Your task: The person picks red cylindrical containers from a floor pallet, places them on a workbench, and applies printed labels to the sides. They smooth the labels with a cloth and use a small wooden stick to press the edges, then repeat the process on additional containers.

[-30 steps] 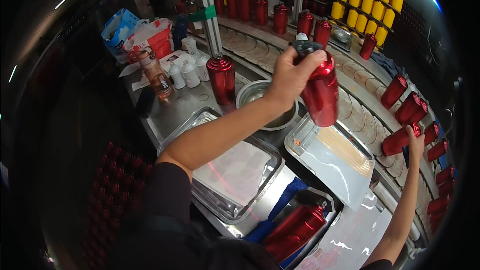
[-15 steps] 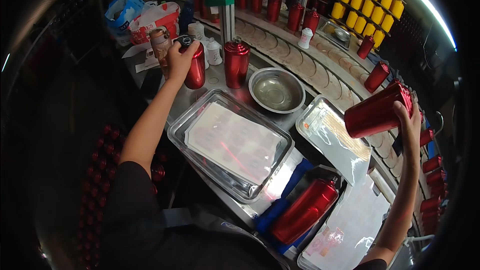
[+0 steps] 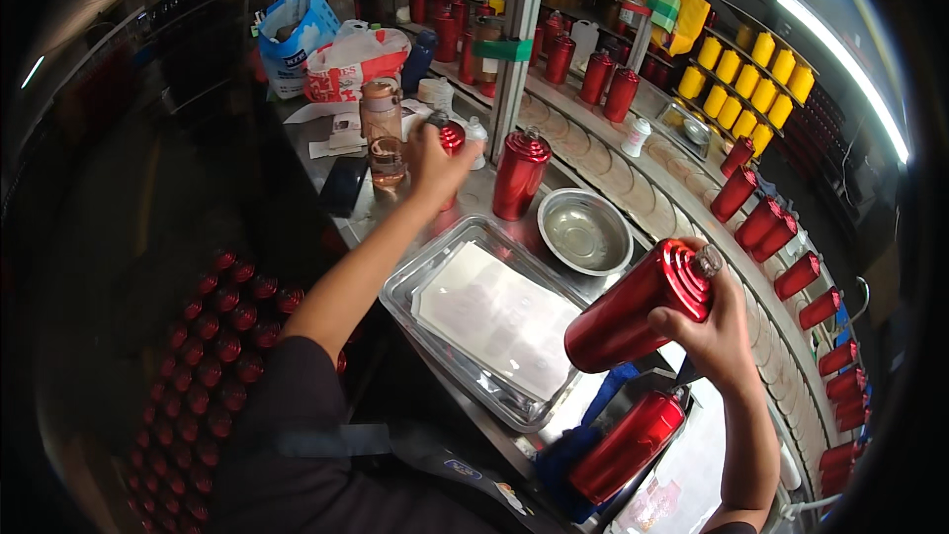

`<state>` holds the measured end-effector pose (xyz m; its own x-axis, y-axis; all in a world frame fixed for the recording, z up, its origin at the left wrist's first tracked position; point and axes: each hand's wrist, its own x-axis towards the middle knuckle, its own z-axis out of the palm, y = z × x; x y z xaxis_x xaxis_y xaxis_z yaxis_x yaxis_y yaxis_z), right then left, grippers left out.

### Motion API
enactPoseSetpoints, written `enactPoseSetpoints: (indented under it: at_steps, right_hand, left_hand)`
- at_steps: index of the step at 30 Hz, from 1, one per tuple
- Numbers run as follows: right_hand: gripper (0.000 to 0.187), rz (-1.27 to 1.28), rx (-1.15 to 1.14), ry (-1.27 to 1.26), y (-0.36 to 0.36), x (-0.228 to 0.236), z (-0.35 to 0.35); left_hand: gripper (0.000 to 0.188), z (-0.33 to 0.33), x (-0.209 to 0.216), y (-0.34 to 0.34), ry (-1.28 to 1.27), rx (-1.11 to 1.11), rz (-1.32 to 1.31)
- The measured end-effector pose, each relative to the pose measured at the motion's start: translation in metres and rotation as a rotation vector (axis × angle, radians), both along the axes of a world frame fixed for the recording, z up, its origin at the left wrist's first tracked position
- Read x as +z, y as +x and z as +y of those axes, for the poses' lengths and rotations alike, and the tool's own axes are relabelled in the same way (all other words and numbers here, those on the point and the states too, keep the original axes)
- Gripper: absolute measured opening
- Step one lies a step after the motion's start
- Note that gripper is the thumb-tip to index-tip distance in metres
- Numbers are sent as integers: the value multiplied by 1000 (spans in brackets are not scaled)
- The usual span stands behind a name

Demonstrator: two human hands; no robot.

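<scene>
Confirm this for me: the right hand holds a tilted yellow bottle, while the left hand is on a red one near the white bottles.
Not quite: the bottle in the right hand is red, not yellow, as the head view shows. It is tilted, and the left hand is on another red one near the white bottles.

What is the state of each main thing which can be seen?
Left hand, gripping left bottle
Right hand, gripping right bottle
Right bottle, tilted
Centre bottle, standing
Lower bottle, lying
Bowl, upright, seemingly holding liquid
Tray, holding sheets
Tumbler, upright, capped
Blue bag, open
Light tube, lit
</scene>
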<state>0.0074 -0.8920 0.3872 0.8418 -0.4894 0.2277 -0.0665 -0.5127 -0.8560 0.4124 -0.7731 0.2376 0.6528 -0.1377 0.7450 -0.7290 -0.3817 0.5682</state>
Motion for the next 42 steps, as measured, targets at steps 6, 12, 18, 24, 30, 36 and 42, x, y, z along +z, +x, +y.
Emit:
enactPoseSetpoints:
  at_steps: [6, 12, 18, 24, 30, 36, 42]
  right_hand:
    - [88, 30, 69, -113, 21, -3, 37]
    - [110, 81, 90, -229, 6, 2, 49]
    - [75, 16, -311, -53, -132, -28, 16]
    - [52, -102, -642, 178, -243, -71, 25]
    - [47, -44, -817, 288, -306, -95, 48]
    - [46, -90, -807, 301, -280, -99, 61]
    - [47, -51, -780, 298, -265, -100, 65]
  left_hand:
    - [132, 58, 74, -219, 366, -1199, 424]
    - [97, 72, 59, -217, -37, -1085, 583]
    - [86, 83, 19, -86, -259, -386, 326]
    - [97, 88, -41, 30, -218, -11, 333]
    - [98, 92, -60, 49, -187, 1, 327]
    - [87, 112, -52, 12, 29, 95, 109]
    - [29, 87, -29, -103, 588, -546, 324]
